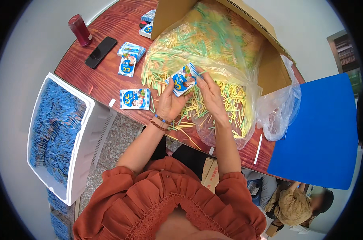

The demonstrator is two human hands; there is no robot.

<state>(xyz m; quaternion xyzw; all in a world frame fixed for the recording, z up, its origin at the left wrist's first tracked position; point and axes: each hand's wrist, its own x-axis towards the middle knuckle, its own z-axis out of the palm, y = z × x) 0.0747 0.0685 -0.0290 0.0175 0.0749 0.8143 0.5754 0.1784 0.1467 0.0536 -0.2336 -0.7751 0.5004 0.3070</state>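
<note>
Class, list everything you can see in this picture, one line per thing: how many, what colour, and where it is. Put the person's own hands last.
table: one, reddish-brown wood, centre.
sticks: a large heap, green and yellow, on clear plastic on the table.
cardboard box: one, brown, open, behind the heap.
plastic bag: one, clear, right table edge.
loose packets: about six, blue and white, left part of the table.
phone: one, black, far left of the table.
bottle: one, dark red, beside the phone.
white bin: one, full of blue packets, left of the table.
blue board: one, right.
left hand: grip on a held packet; bead bracelets at the wrist.
right hand: grip on the same packet.
</note>
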